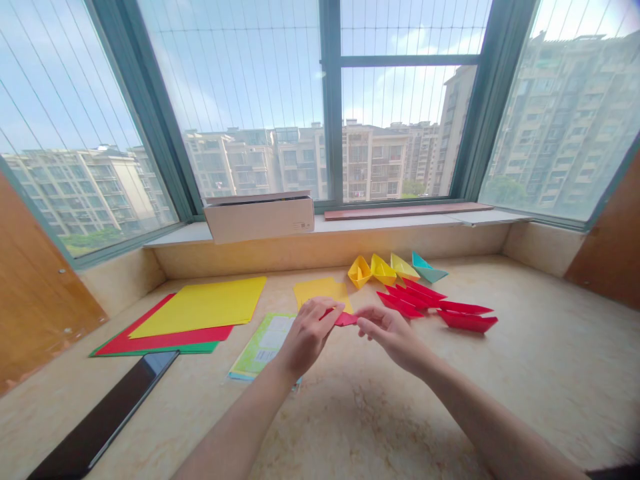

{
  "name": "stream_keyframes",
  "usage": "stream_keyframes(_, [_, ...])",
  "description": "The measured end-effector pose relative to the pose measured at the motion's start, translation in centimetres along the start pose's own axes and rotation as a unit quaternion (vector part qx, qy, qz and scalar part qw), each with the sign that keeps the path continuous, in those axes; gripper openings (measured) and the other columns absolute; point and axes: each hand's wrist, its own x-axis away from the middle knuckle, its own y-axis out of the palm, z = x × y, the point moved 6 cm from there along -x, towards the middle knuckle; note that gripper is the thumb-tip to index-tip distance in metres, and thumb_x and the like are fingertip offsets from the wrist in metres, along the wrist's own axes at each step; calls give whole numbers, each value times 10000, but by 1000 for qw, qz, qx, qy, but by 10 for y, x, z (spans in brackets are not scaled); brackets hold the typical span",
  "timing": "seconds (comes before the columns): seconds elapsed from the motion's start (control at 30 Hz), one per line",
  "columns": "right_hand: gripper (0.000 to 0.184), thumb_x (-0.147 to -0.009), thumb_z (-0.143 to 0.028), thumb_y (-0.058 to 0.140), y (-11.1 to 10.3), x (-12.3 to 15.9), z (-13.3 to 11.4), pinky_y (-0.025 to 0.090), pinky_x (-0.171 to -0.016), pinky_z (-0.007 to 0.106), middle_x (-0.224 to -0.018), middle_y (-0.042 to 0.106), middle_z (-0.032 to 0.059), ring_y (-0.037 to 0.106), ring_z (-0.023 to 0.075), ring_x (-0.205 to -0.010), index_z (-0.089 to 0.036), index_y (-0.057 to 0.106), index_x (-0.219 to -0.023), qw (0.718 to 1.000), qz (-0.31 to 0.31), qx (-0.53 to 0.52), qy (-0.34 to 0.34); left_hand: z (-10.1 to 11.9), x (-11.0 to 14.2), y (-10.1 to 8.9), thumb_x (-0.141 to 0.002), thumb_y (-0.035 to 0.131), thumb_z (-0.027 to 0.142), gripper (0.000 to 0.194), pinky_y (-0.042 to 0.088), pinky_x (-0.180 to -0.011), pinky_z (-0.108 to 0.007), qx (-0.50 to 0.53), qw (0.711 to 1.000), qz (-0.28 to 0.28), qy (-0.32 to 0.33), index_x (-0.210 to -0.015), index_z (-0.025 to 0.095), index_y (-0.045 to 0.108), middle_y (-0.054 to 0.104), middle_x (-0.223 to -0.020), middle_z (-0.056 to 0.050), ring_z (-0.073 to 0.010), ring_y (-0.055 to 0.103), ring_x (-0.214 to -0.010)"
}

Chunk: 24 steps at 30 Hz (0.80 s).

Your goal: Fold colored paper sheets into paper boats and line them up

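A small folded piece of red paper [346,319] is held up between my two hands over the stone-patterned counter. The fingers of my left hand [311,328] are closed on its left end and hide much of it. On its right end, my right hand [387,328] pinches with thumb and forefinger, the other fingers curled. Right behind that hand lie several red paper boats [467,318] in a loose cluster. Farther back stand yellow paper boats [383,270] and one teal paper boat [429,268] in a row. Yellow paper sheets [320,291] lie behind my left hand.
A stack of yellow, red and green paper [200,308] lies at left, with a dark phone-like device [107,417] in front. A green-labelled packet [265,343] sits beside my left forearm. On the window ledge is a white box [260,220].
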Motion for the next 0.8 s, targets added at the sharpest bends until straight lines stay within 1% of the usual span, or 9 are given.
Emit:
stream_keyframes(0.1, [271, -889, -405, 629, 0, 2, -3, 507, -680, 298, -829, 686, 45, 648, 177, -775, -153, 665, -984, 1000, -12, 4, 5, 1, -1, 0, -947, 509, 121, 352, 436, -1051, -487, -8, 1000, -15, 14, -1285, 166, 591, 639, -1228, -119, -255, 535, -1198])
stream_keyframes(0.2, [251, -892, -383, 623, -1, 4, -3, 508, -685, 302, -840, 682, 48, 650, 180, -780, -154, 652, -990, 1000, -10, 11, 10, 2, -1, 0, -940, 512, 104, 358, 401, -1085, -522, -20, 999, -13, 25, -1277, 185, 601, 646, -1231, -104, -257, 529, -1219])
stream_keyframes(0.37, [228, -902, -341, 605, 0, 4, 3, 494, -675, 299, -840, 672, 48, 639, 176, -775, -152, 638, -1024, 1000, -23, 1, 21, 2, 0, -1, -927, 535, 102, 351, 394, -1095, -529, -31, 999, 6, 33, -1250, 205, 627, 633, -1249, -103, -262, 508, -1254])
stream_keyframes(0.47, [228, -896, -337, 607, 2, 4, 3, 499, -657, 289, -894, 668, 50, 632, 162, -756, -162, 630, -1041, 999, -33, -22, 17, 3, 0, 1, -935, 517, 100, 355, 379, -1109, -529, -29, 999, 1, 32, -1265, 193, 611, 634, -1248, -105, -260, 497, -1269])
stream_keyframes(0.63, [273, -890, -342, 625, 7, 4, 3, 510, -663, 290, -956, 691, 72, 619, 152, -740, -160, 666, -1089, 998, -49, -18, 18, 4, -1, 3, -957, 479, 125, 384, 369, -1111, -531, -29, 999, -11, 15, -1333, 164, 543, 646, -1183, -113, -256, 525, -1224])
stream_keyframes(0.8, [302, -901, -387, 622, 9, 5, 8, 501, -657, 296, -894, 687, 64, 611, 162, -739, -164, 682, -1096, 998, -50, 7, 30, 5, -2, 7, -963, 456, 143, 407, 364, -1097, -544, -38, 998, -43, 11, -1361, 202, 522, 641, -1125, -106, -254, 557, -1160])
